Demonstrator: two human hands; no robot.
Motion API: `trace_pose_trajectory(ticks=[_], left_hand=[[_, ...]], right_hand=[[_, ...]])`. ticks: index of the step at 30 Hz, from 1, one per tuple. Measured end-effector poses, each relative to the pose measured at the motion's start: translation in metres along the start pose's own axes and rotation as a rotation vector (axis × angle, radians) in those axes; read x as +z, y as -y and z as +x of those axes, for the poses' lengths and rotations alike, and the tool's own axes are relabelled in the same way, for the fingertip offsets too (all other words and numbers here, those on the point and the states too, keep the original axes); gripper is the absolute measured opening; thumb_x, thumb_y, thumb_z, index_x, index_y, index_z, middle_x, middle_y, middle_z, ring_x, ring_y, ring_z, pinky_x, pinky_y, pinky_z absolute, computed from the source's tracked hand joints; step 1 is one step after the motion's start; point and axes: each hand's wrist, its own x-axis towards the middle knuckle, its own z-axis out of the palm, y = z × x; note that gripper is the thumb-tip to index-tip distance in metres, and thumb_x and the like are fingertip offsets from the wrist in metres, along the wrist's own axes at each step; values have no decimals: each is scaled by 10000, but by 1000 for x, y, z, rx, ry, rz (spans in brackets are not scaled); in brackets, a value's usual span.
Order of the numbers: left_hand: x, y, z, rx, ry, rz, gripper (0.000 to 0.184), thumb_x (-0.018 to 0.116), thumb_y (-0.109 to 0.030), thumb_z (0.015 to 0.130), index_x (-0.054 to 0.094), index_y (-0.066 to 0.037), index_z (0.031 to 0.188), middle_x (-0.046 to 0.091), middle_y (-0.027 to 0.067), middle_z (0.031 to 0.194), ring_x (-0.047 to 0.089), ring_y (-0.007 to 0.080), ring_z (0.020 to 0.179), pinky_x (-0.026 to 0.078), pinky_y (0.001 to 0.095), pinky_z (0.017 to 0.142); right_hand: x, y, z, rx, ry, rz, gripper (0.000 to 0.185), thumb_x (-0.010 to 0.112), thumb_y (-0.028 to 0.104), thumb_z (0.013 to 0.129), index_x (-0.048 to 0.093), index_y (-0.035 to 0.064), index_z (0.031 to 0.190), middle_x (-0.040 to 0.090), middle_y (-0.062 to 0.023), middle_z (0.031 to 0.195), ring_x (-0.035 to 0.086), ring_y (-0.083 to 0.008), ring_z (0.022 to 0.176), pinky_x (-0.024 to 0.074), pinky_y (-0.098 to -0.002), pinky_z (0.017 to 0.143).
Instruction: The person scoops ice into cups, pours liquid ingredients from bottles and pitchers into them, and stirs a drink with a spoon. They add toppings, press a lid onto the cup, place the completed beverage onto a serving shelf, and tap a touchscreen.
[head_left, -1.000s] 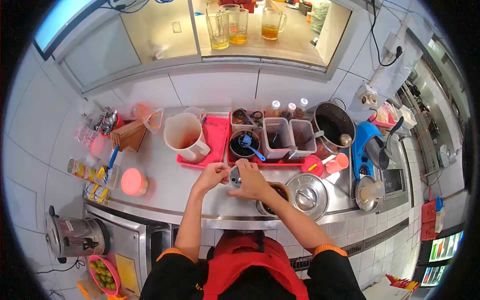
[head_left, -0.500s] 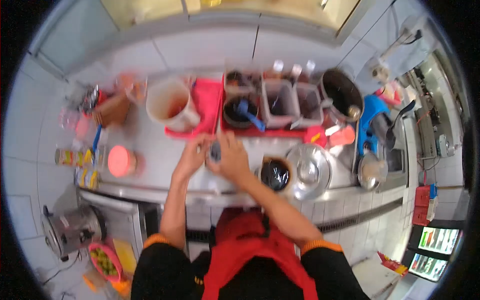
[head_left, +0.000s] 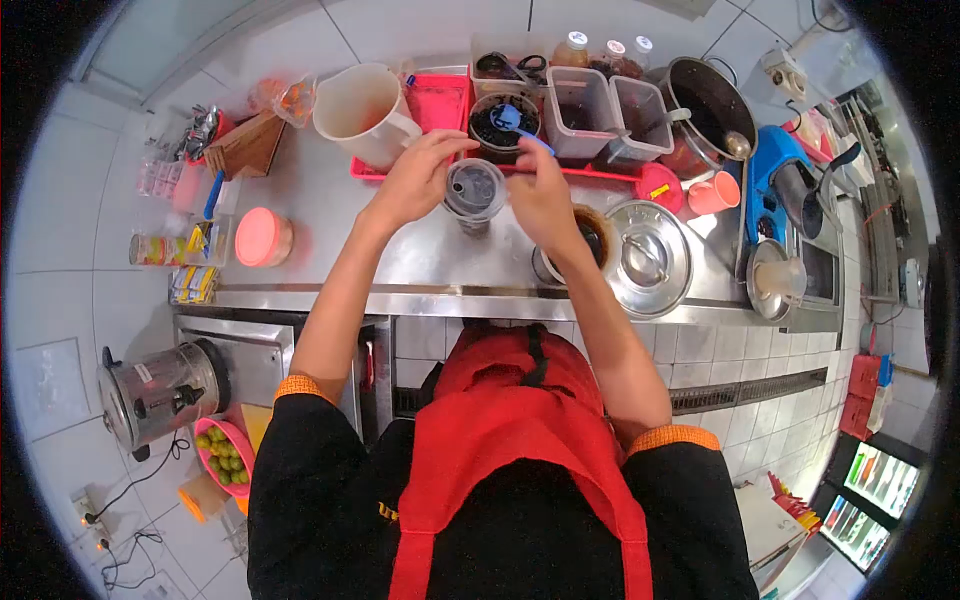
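Note:
A clear lidded cup (head_left: 475, 190) stands on the steel counter between my hands. My left hand (head_left: 420, 175) is at the cup's left side, its fingers extended and spread from the thumb. To the cup's right, my right hand (head_left: 543, 195) hovers near the rim, fingers loosely parted and partly blurred, holding nothing that I can see. Just beyond the cup is a round tub of dark contents (head_left: 490, 128) with a blue ladle (head_left: 507, 118) in it. A pot of dark liquid (head_left: 592, 240) stands by my right forearm.
A white pitcher (head_left: 360, 112) is at the back left, near a pink tray (head_left: 440, 100). Plastic bins (head_left: 580, 100) and a large pot (head_left: 710, 105) line the back right. A metal lid (head_left: 645, 260) lies at the right, a pink-lidded container (head_left: 263, 237) at the left.
The view has tilted down and shifted. My hands have moved apart from the small cup they were around, and the cup now stands upright on the counter. Both hands have opened.

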Motion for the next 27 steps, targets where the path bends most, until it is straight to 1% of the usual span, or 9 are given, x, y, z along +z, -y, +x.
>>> trace_pose_trajectory(ticks=[1,3,4,8,11,20,23,25,27], left_hand=[[3,-1,2,24,54,-56,322,465,-2,849,595,-14,1144,563,176,1175,523,321,1134,400,387,986],[11,-2,4,48,131,-117,299,480,-67,895,590,-22,1169,560,174,1207,516,306,1165,393,382,1002],[15,-1,5,35,160,-139,292,470,-102,917,587,-19,1172,567,171,1199,524,303,1156,398,376,994],[12,5,2,-58,207,-219,286,460,-106,940,580,-14,1182,574,160,1196,543,285,1132,406,368,984],[11,13,-6,-70,219,-214,293,455,-78,934,572,-14,1195,572,157,1210,534,283,1152,398,369,998],[27,4,6,25,244,-62,327,437,-128,941,560,-14,1222,551,155,1285,462,304,1260,342,397,1065],[42,36,4,302,222,134,352,440,-205,956,540,24,1204,554,208,1247,511,369,1171,395,437,1003],[42,31,0,176,207,133,347,434,-218,960,552,-12,1212,564,186,1245,527,335,1164,406,428,994],[36,29,0,14,337,-5,441,326,-301,1011,503,-5,1286,517,168,1319,462,314,1244,335,409,1059]], right_hand=[[3,-3,-8,6,-10,6,570,583,59,812,402,35,1352,482,-179,1196,590,-257,1031,517,-326,810],[18,-14,-23,-22,12,-86,432,590,22,801,522,7,1227,523,-138,1050,644,-209,760,539,-292,607],[25,-19,-25,-72,-64,-97,404,618,26,795,558,11,1195,523,-132,1045,648,-205,730,539,-297,605],[29,-12,-29,-16,-150,-18,367,649,58,761,604,10,1121,568,-165,992,620,-278,790,495,-358,715],[29,-9,-29,2,-142,153,345,680,73,754,644,23,1094,567,-163,1005,638,-252,739,501,-338,710],[31,-15,-21,-26,-117,19,296,652,57,817,654,16,1110,586,-101,961,646,-172,694,509,-302,610],[36,-27,-17,-103,-144,68,208,579,131,847,668,47,1016,621,-202,901,596,-372,901,477,-425,790],[45,-33,-17,-168,-251,50,196,575,88,842,656,38,1014,629,-206,921,600,-375,870,471,-437,786],[47,-21,-19,25,-184,222,193,555,10,799,654,26,963,634,-193,902,603,-383,862,479,-430,761]])
